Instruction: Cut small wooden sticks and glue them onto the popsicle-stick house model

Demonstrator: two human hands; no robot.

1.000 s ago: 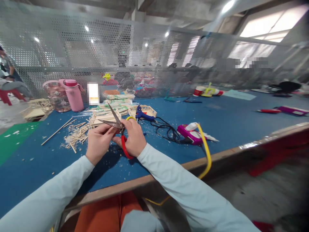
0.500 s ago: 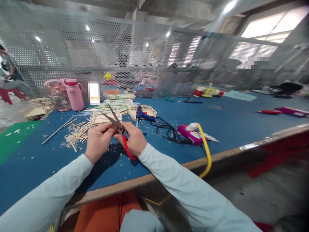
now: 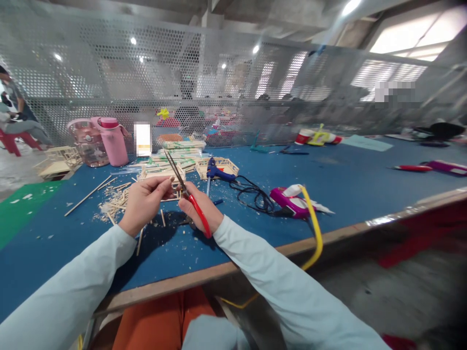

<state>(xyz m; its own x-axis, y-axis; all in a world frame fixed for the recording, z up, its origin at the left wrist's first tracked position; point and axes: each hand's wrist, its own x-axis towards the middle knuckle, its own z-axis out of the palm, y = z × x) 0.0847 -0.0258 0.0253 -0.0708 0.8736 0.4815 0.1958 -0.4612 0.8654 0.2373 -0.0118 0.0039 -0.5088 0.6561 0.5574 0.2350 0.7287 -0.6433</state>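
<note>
The surface (image 3: 350, 187) is blue, with a wooden front edge and pale crumbs scattered near it. At left sit a heap of cut sticks (image 3: 113, 203), two longer sticks (image 3: 87, 195), a pink bottle (image 3: 115, 147) and a clear pinkish jug (image 3: 90, 148). A short stick (image 3: 163, 218) lies nearer the edge. Farther back are wrapped bundles (image 3: 188, 152) and a wooden tray (image 3: 229, 166); to the right, a black cord (image 3: 251, 199), a purple device (image 3: 286, 201), pliers (image 3: 297, 151) and a pale sheet (image 3: 368, 143).

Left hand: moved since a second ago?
Yes: the left hand shifted left, now covering more of the stick pile.
</note>
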